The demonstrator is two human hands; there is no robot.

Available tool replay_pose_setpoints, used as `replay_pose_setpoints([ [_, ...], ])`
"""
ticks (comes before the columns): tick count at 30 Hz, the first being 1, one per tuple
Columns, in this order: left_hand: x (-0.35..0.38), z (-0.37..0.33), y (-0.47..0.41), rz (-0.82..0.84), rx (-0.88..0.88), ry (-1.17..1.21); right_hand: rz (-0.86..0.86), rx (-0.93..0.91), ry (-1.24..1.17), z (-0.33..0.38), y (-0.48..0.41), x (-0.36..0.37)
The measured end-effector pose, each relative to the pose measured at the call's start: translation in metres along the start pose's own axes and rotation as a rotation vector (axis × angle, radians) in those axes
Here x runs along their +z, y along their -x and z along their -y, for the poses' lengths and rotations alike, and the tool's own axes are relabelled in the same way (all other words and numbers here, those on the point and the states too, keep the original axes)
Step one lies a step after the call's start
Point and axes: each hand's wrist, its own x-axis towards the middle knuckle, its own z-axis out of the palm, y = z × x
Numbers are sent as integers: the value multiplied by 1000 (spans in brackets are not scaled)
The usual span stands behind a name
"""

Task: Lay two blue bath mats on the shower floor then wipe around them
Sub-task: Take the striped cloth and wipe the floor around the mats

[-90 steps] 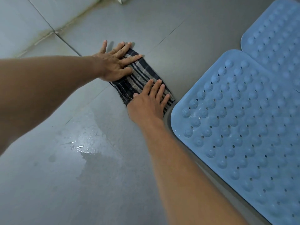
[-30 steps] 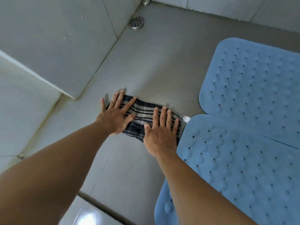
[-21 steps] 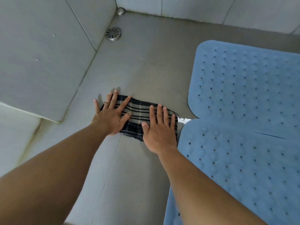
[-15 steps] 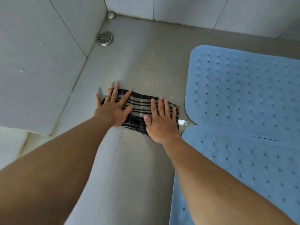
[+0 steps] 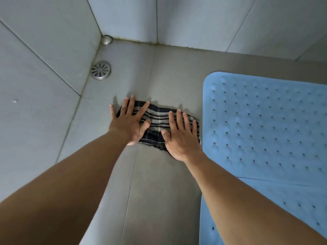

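A dark plaid cloth lies flat on the grey shower floor, just left of the mats. My left hand presses on its left end with fingers spread. My right hand presses flat on its right end, close to the mat edge. Two blue bath mats lie on the floor at the right. The far mat has rows of holes and a rounded corner. The near mat meets it along a seam and is partly hidden by my right forearm.
A round metal floor drain sits by the left wall, beyond the cloth. A small metal cap is in the far corner. Tiled walls close the floor at the left and back.
Both hands have slid the cloth forward along the mats' left edge, from beside the near mat to beside the far one, toward the drain corner. The hands stay flat on it.
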Motion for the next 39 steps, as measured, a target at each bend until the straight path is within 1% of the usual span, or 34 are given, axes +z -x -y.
replay_pose_setpoints([
  [10, -34, -6, -86, -38, 47, -12, 3, 35, -18, -17, -84, -34],
  [16, -45, -5, -119, -28, 43, -1, 55, 43, -10, -30, -128, -57],
  [20, -59, -1, -147, -63, 72, -27, 58, 45, 5, -34, -151, -67],
  [25, -67, -3, -173, -80, 72, -7, 35, 30, 4, -44, -179, -77],
  [32, -85, -1, -205, -101, 82, 8, 82, -47, 36, -62, -218, -101],
  [33, -88, -2, -209, -138, 82, 20, 91, -54, 35, -63, -222, -108],
  [35, -96, -2, -213, -289, 76, 30, 98, -61, -29, -63, -229, -120],
  [37, -106, -6, -215, -418, 54, 1, 18, -15, -128, -64, -231, -129],
  [39, -115, -12, -213, -430, 7, 0, -113, 67, -112, -65, -232, -136],
])
